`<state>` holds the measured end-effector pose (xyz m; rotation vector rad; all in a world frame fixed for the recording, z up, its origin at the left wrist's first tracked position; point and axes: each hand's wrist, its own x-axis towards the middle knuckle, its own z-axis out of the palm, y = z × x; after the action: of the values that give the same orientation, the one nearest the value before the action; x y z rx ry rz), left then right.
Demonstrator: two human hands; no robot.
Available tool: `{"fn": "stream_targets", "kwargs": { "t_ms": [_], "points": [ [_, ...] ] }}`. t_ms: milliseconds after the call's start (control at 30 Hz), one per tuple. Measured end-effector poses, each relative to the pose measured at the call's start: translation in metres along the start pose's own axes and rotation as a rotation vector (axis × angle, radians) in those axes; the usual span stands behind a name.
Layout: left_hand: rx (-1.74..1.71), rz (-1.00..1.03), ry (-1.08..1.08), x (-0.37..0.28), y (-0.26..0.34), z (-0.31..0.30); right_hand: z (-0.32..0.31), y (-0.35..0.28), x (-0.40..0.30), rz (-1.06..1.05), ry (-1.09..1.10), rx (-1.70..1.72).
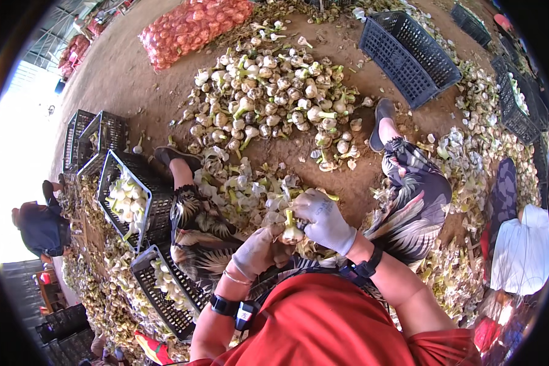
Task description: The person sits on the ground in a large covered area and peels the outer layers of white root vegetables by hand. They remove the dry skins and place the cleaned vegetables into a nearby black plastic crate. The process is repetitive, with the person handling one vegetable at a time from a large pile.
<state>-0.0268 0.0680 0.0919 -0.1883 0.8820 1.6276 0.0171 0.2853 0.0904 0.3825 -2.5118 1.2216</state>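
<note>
Between my gloved hands, in front of my lap, is a garlic bulb (292, 234) with its short green stem pointing up. My left hand (255, 252) grips it from the left, fingers curled below and behind it. From the other side my right hand (322, 220) holds the bulb near its stem, fingers bent; its fingertips are partly hidden, and a small dark patch there is unclear. Loose garlic skins (242, 185) litter the ground just beyond my hands. Farther out, between my feet, lies a large heap of untrimmed garlic bulbs (270, 91).
Black plastic crates with pale garlic (128, 201) and more trimmed garlic (167, 279) stand at my left. A black crate (409, 59) sits at far right. A red mesh sack of garlic (194, 29) lies beyond the heap. A person (43, 228) is at far left.
</note>
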Motion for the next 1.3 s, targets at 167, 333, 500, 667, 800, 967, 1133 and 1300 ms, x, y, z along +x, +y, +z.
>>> {"fn": "stream_targets", "kwargs": {
  "t_ms": [167, 333, 500, 667, 800, 967, 1133, 1300],
  "points": [
    [-0.044, 0.083, 0.170, 0.009, -0.007, 0.012, 0.006, 0.009, -0.004, 0.508, -0.047, 0.764],
    [-0.055, 0.025, 0.262, 0.009, -0.007, 0.001, 0.006, 0.018, -0.006, 0.739, -0.170, 0.855],
    [0.406, 0.541, 0.413, 0.006, 0.004, 0.015, 0.018, 0.005, 0.002, 1.005, 0.188, 1.410],
    [0.545, 0.660, 0.507, 0.007, -0.004, -0.009, 0.019, -0.022, 0.017, 0.960, 0.111, 1.496],
    [0.081, 0.491, 0.199, -0.005, -0.004, -0.019, 0.002, -0.025, 0.030, 0.836, -0.257, 1.095],
    [-0.290, 0.406, 0.031, -0.005, -0.009, -0.014, 0.006, -0.031, 0.032, 0.840, -0.194, 0.916],
    [-0.140, 0.522, 0.011, -0.009, -0.010, -0.021, 0.014, -0.023, 0.025, 0.562, -0.093, 0.314],
    [0.266, 0.797, 0.427, -0.005, -0.008, -0.006, 0.019, -0.042, 0.030, 0.585, -0.114, 0.472]
  ]
}}
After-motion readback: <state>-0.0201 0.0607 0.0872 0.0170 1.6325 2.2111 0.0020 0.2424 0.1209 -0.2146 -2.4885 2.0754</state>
